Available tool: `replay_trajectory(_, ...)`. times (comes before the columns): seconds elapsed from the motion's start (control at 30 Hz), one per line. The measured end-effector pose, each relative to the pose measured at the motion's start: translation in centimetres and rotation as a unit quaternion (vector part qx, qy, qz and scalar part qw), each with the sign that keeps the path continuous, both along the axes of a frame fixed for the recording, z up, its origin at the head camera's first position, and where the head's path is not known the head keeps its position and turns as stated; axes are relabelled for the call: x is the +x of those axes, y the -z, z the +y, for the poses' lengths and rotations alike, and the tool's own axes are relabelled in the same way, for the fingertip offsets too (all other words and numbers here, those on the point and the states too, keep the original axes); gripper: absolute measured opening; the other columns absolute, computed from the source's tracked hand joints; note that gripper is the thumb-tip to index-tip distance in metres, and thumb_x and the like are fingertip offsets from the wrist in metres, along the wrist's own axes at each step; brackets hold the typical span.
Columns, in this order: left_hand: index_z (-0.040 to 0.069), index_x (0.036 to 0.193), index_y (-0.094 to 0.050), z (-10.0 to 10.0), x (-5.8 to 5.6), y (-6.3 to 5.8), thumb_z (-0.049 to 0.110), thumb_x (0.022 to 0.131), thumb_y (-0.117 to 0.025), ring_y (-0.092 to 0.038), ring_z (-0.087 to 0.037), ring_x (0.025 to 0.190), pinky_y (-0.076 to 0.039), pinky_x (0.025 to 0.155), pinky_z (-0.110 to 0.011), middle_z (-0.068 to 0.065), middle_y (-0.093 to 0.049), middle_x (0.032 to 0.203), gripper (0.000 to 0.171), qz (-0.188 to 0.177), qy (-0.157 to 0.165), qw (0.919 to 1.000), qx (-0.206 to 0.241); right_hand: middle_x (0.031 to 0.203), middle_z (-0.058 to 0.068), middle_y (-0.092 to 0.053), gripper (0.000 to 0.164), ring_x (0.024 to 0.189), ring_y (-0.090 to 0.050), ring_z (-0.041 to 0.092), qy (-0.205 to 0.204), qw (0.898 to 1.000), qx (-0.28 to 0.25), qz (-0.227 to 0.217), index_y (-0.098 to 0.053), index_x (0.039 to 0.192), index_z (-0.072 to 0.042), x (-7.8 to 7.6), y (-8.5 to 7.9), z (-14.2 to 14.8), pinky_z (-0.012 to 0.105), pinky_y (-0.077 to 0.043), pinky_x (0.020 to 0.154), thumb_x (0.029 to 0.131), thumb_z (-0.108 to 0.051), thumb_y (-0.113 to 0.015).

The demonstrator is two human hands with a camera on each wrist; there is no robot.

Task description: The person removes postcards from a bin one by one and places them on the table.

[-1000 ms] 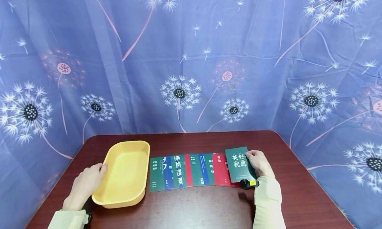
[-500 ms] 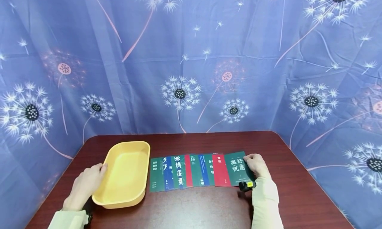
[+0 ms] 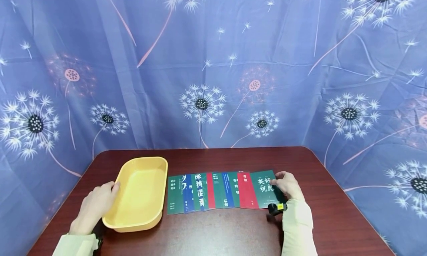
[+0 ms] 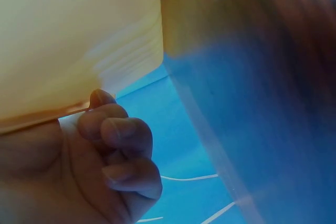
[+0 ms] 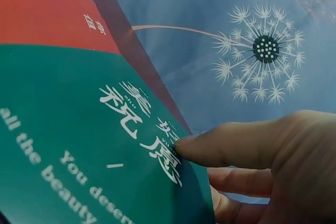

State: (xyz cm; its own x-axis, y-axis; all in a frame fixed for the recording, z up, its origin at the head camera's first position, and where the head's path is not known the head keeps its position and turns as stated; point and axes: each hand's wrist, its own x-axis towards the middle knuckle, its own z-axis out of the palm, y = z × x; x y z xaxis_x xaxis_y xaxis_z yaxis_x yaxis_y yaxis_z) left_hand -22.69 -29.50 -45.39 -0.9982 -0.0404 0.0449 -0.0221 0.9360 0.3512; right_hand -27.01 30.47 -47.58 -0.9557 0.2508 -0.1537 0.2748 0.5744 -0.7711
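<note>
My left hand (image 3: 96,205) grips the left rim of a yellow plastic tray (image 3: 138,193). In the left wrist view its curled fingers (image 4: 128,132) show beside the tray's wall (image 4: 73,40). A green card (image 3: 263,196) with white Chinese characters lies at the right end of an overlapping row of cards. At its right edge my right hand (image 3: 289,185) holds the card, the thumb (image 5: 226,142) on its face and other fingers at the edge. Next to it is a red card (image 3: 247,196), which the green card (image 5: 63,103) partly overlaps in the right wrist view.
Several blue, green and red cards (image 3: 200,193) continue the row leftward, up to beside the tray. All stand on a dark reddish-brown table (image 3: 213,233). A blue curtain (image 3: 166,81) with dandelion prints hangs behind and around the table.
The green card has come down and slightly left into line with the row, covering more of the red behind it. My right thumb now reaches further onto its face. The left hand and tray stay put.
</note>
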Motion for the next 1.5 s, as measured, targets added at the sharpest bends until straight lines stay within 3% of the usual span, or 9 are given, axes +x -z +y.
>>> replay_trajectory(0.33, -0.006, 0.120, -0.059, -0.15, -0.09, 0.08, 0.037, 0.106, -0.029, -0.059, -0.053, 0.089, -0.044, 0.065, -0.061, -0.034, -0.061, 0.103, 0.054, 0.000, 0.002, 1.0000, -0.003, 0.110, 0.030, -0.056, 0.044, 0.089, -0.055, 0.037, 0.007, 0.998, 0.065, -0.003, -0.053, 0.118, 0.010, -0.03, -0.18, -0.15, 0.042, -0.050, 0.069, 0.084, -0.013, -0.070)
replay_trajectory(0.7, -0.003, 0.113, -0.061, -0.14, 0.01, -0.14, 0.037, 0.106, -0.033, -0.060, -0.052, 0.080, -0.044, 0.058, -0.058, -0.034, -0.062, 0.096, 0.050, 0.022, 0.002, 0.9997, -0.008, 0.104, 0.030, -0.057, 0.040, 0.087, -0.055, 0.039, 0.014, 0.996, 0.093, -0.007, -0.054, 0.113, 0.010, -0.33, -0.23, -0.40, 0.045, -0.051, 0.071, 0.084, -0.013, -0.070)
replay_trajectory(0.93, 0.000, 0.103, -0.062, -0.15, 0.27, 0.03, 0.038, 0.105, -0.035, -0.060, -0.051, 0.074, -0.042, 0.053, -0.056, -0.032, -0.062, 0.089, 0.046, 0.038, -0.004, 0.9992, -0.009, 0.101, 0.028, -0.059, 0.038, 0.091, -0.054, 0.041, 0.011, 0.992, 0.125, -0.007, -0.056, 0.109, 0.010, -0.22, -0.07, -0.44, 0.050, -0.046, 0.080, 0.082, -0.014, -0.071)
replay_trajectory(1.17, -0.002, 0.102, -0.063, -0.17, 0.36, -0.01, 0.037, 0.107, -0.024, -0.060, -0.051, 0.076, -0.043, 0.055, -0.057, -0.031, -0.062, 0.092, 0.055, 0.037, -0.005, 0.9993, -0.009, 0.100, 0.027, -0.059, 0.034, 0.092, -0.055, 0.041, 0.005, 0.990, 0.139, -0.010, -0.057, 0.107, 0.008, -0.36, -0.04, -0.30, 0.051, -0.046, 0.081, 0.082, -0.013, -0.069)
replay_trajectory(1.33, 0.000, 0.099, -0.063, -0.23, 0.25, -0.10, 0.037, 0.106, -0.024, -0.059, -0.050, 0.075, -0.043, 0.055, -0.057, -0.030, -0.063, 0.092, 0.054, 0.045, -0.005, 0.9989, -0.010, 0.102, 0.028, -0.059, 0.034, 0.092, -0.055, 0.041, 0.004, 0.990, 0.139, -0.011, -0.056, 0.108, 0.009, -0.16, -0.45, -0.40, 0.051, -0.046, 0.082, 0.084, -0.014, -0.067)
replay_trajectory(1.5, -0.001, 0.107, -0.063, -0.30, 0.37, -0.25, 0.034, 0.106, -0.030, -0.059, -0.050, 0.075, -0.043, 0.055, -0.057, -0.031, -0.063, 0.093, 0.049, 0.047, -0.008, 0.9988, -0.010, 0.104, 0.028, -0.059, 0.033, 0.093, -0.055, 0.041, 0.004, 0.991, 0.132, -0.006, -0.056, 0.109, 0.007, -0.06, -0.91, -0.54, 0.051, -0.046, 0.081, 0.086, -0.015, -0.065)
